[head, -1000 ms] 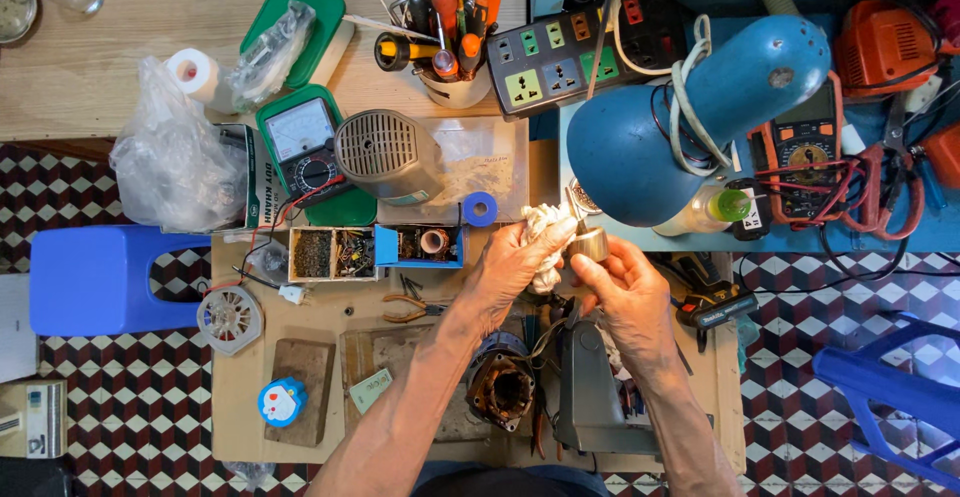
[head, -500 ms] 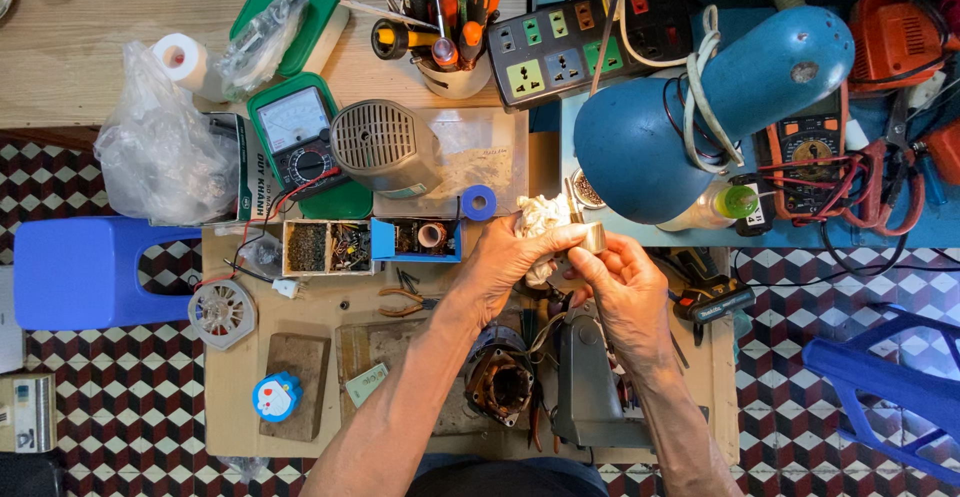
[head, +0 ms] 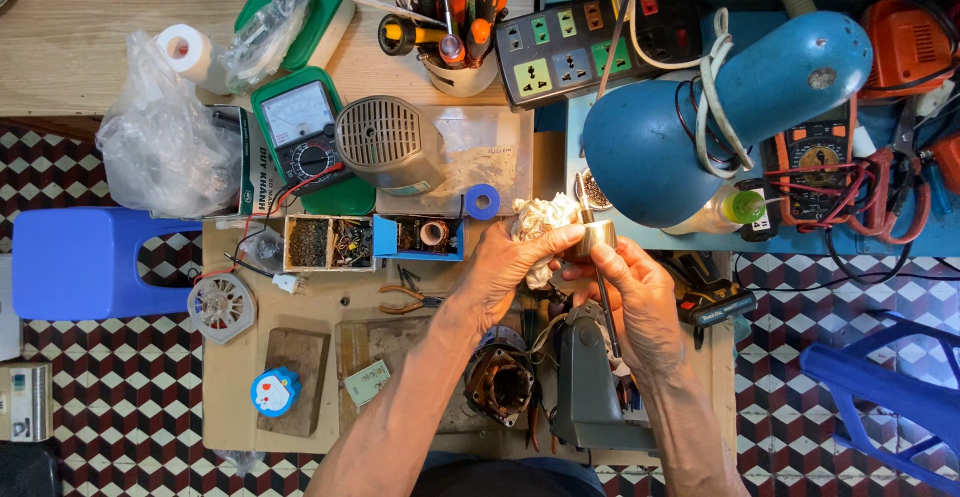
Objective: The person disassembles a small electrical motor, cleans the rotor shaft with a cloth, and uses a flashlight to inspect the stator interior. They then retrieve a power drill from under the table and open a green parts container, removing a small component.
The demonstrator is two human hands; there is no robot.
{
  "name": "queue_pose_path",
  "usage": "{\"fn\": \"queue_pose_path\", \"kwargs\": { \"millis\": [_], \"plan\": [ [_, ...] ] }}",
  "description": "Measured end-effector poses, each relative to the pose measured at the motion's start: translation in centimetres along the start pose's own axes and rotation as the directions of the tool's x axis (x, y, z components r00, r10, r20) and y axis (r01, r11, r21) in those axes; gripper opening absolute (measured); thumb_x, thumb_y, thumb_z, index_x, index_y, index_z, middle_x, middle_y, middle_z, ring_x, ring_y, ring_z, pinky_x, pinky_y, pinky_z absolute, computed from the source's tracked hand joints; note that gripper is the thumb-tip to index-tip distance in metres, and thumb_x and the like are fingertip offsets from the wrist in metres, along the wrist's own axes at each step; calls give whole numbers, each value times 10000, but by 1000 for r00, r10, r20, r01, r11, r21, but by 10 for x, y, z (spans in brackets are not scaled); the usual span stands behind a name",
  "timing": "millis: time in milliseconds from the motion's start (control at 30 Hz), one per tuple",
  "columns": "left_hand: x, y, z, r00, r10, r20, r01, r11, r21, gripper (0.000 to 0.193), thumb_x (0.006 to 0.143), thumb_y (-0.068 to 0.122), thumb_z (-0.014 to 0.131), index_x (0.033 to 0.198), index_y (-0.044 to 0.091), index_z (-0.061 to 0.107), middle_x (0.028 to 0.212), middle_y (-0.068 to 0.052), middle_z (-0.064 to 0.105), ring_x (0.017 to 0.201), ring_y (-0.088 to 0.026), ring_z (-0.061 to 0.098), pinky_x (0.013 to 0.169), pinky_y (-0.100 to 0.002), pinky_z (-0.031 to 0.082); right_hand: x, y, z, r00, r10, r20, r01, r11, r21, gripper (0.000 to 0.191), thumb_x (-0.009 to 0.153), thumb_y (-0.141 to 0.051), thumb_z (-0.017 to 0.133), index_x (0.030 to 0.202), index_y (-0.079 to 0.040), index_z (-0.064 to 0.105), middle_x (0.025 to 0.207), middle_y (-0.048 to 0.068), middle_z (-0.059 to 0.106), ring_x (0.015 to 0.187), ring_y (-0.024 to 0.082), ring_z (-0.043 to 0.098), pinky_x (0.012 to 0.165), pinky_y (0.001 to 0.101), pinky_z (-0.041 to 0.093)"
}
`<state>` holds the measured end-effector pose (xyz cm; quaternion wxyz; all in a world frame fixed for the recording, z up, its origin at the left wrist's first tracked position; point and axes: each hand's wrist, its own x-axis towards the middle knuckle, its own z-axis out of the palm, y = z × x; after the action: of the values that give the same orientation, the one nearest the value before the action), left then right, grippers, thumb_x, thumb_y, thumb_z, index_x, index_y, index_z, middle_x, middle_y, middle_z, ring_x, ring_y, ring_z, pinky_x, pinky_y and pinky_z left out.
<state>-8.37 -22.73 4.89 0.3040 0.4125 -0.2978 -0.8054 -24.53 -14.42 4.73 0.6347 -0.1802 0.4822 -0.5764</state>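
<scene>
1. The desk (head: 250, 397) is a small crowded board over a checkered floor (head: 100, 457); the blue lamp (head: 720, 117) hangs close above, so I judge room to be tight.
2. The white rag (head: 540, 219) is bunched in the left hand (head: 510, 267), whose grip is pressed around it. I judge it soft and light.
3. The brass cylinder (head: 597, 237) sits above the desk's far edge, pinched by the right hand (head: 635, 297) and touching the rag. I judge it rigid, smooth, slippery; hold by its sides.
</scene>
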Motion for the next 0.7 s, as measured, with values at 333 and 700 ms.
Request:
{"fn": "queue_pose_path", "kwargs": {
  "millis": [333, 700],
  "plan": [
    [-3, 2, 2, 1000, -18, -9, 18, 1000, -3, 338, 842, 277, 832, 1075, 57, 724, 886, 2, 677, 739, -71, 602, 633, -225, 496, 0, -3, -3, 996, 26, 81, -37, 990, 136, 397, 1036, -228, 596, 1278, 86, 597, 1143, 214, 707, 952, 204, 701, 675, 287, 590],
    [-8, 5, -3, 992, -43, -120, 44, 999, 11, 534, 841, 483, 746, 1149, 48, 716, 966, -34, 738, 791, -81, 651, 715, -245, 571, 3, 0, -12, 988, 73, 132, -115, 934, 340, 470, 1100, -321, 498, 1341, 78, 560, 1182, 243, 679, 1002, 234, 670, 721, 290, 575]
  ]
}}
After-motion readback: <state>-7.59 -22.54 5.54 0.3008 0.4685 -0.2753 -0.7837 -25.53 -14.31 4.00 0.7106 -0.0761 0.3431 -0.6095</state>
